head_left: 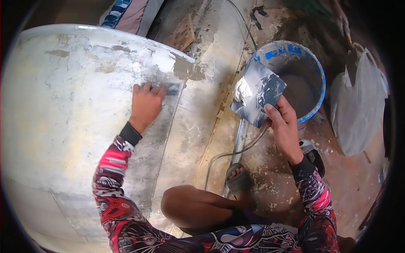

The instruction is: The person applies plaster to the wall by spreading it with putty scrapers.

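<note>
Just beyond the right hand (286, 128): round bucket (291, 61), blue rim, crusted inner wall; brownish-grey inside, can't tell if that's contents or bare bottom. Out to that hand's right: translucent plastic bag (354, 114), contents unclear. Right hand clamped on dark square plate (270, 90), thumb on top; white paste (244, 90) heaped on its left side, smears elsewhere. Left hand (145, 105), well apart, fingers gripping dark flat blade (173, 88) against patchy white panel (63, 118).

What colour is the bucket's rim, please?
The bucket's rim is mostly blue with pale smears, shown best in the head view.
</note>
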{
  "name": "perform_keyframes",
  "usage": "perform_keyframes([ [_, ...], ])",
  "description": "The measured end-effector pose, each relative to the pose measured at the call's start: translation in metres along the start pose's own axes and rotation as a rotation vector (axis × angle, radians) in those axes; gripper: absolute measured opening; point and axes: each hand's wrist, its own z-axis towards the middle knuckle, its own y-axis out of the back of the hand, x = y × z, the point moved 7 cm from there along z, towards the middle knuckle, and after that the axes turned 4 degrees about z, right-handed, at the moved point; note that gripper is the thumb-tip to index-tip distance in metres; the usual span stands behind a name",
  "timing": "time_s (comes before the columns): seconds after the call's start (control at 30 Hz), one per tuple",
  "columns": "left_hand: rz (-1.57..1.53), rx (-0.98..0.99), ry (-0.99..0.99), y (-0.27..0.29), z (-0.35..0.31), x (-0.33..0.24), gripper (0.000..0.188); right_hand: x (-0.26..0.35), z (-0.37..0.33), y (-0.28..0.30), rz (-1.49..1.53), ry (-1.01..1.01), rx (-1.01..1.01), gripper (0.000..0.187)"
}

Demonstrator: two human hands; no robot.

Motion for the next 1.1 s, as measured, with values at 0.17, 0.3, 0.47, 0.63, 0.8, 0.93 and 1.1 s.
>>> perform_keyframes([
  [0.17, -0.974, -0.259, 0.292, 0.026, -0.028, -0.03, 0.039, -0.033, 0.001, 0.007, 0.09, -0.089, -0.031, 0.03],
  [0.3, -1.465, -0.151, 0.387, 0.033, -0.031, -0.08, 0.038, -0.035, 0.006, 0.004, 0.108, -0.109, -0.031, 0.032],
  [0.47, -1.258, -0.262, 0.188, 0.065, -0.013, -0.106, 0.041, -0.034, 0.003, 0.003, 0.051, -0.101, -0.042, 0.031],
  [0.63, -1.017, -0.247, 0.113, 0.071, -0.016, -0.12, 0.053, -0.027, -0.002, -0.012, -0.014, -0.052, -0.033, 0.024],
  [0.8, -1.139, -0.323, 0.02, 0.059, -0.022, -0.139, 0.056, -0.032, -0.003, -0.009, -0.208, 0.051, -0.063, 0.019],
  [0.93, -1.415, -0.009, 0.143, 0.025, -0.027, -0.144, 0.035, -0.03, 0.004, -0.006, -0.275, 0.094, -0.128, 0.018],
  [1.1, -1.797, 0.176, 0.345, -0.01, -0.023, -0.096, 0.03, -0.002, 0.017, 0.0, -0.076, 0.155, -0.22, 0.022],
])
